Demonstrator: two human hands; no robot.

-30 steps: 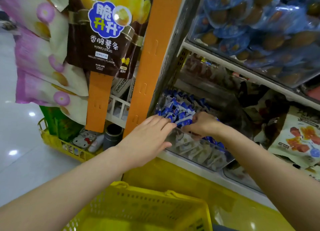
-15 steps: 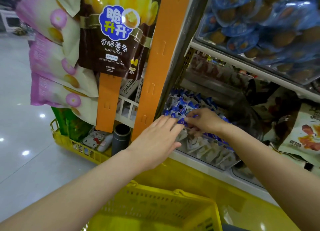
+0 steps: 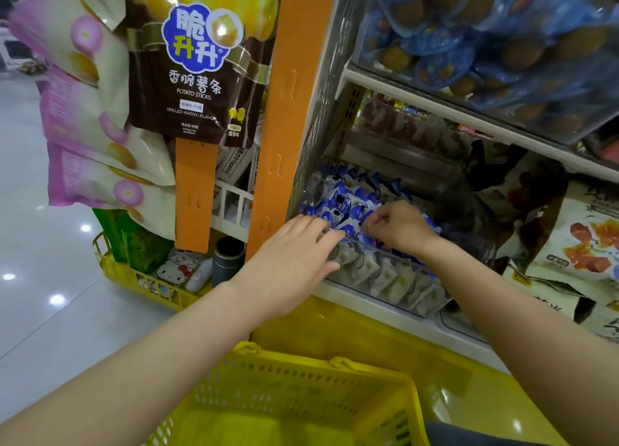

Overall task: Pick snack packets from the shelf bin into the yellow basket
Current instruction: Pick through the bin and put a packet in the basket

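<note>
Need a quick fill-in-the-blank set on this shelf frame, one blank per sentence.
1. The right hand curls its fingers on the ___-and-white snack packets.
2. The left hand rests, fingers straight, on the ___ edge of the clear bin.
3. The basket below both arms is ___.
4. The brown bag hanging above reads POTATO ___.
Missing: blue; front; yellow; STICKS.

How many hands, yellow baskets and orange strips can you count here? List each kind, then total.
Hands: 2 (left hand, right hand pinching a blue packet)
Yellow baskets: 2 (near basket, floor basket)
Orange strips: 2 (wide strip, narrow strip)
Total: 6
</note>
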